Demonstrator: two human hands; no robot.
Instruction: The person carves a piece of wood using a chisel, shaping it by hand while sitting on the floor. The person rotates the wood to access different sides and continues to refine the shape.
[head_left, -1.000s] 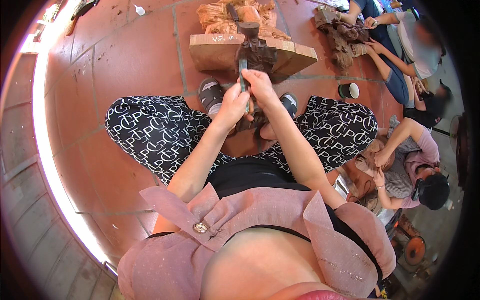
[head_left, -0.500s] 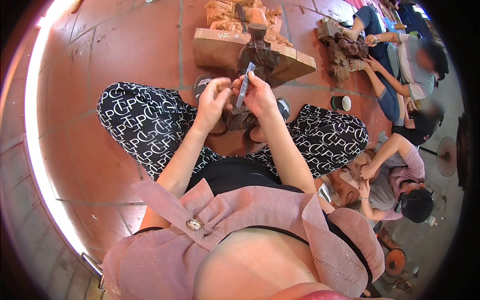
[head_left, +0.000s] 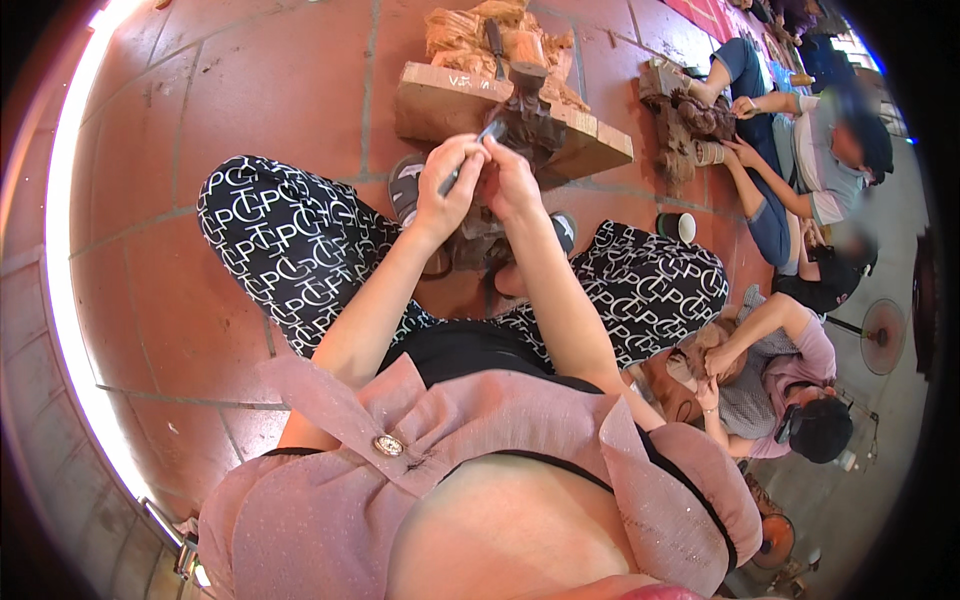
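**Inspector A:** Position of the hands?

**Inspector B:** Both are raised together above the knees. The left hand [head_left: 447, 190] is clenched around a slim grey metal tool [head_left: 470, 157], probably a chisel. The tool slants up and to the right, its upper end just beside the dark carved wooden piece [head_left: 527, 112]. The right hand [head_left: 510, 182] sits just beside the left, its fingers curled close to the tool shaft. Whether it grips the tool or only steadies it cannot be told.

**Inspector A:** Where does the carved piece stand?

**Inspector B:** On a pale wooden block [head_left: 440, 105] lying on the red tiled floor [head_left: 260, 90]. Light-coloured rough carvings [head_left: 470, 30] sit on the far part of the block.

**Inspector A:** The person's posture?

**Inspector B:** Seated on the floor, legs in black trousers with a white letter pattern [head_left: 290, 250], feet in dark sandals [head_left: 408, 185] near the block. A pink top with a round button [head_left: 388, 445] fills the lower view.

**Inspector A:** Any packages, labels or signs?

**Inspector B:** No legible label. A small round container with a pale top [head_left: 682, 227] stands on the floor to the right of the right knee.

**Inspector A:** Others nearby?

**Inspector B:** Two co-workers are on the right. One, in a pink shirt and dark cap [head_left: 790, 390], bends over a brown carving. Another, in blue trousers [head_left: 790, 140], works on a dark carving [head_left: 690, 115] further off. A floor fan [head_left: 880, 335] stands at the right rim.
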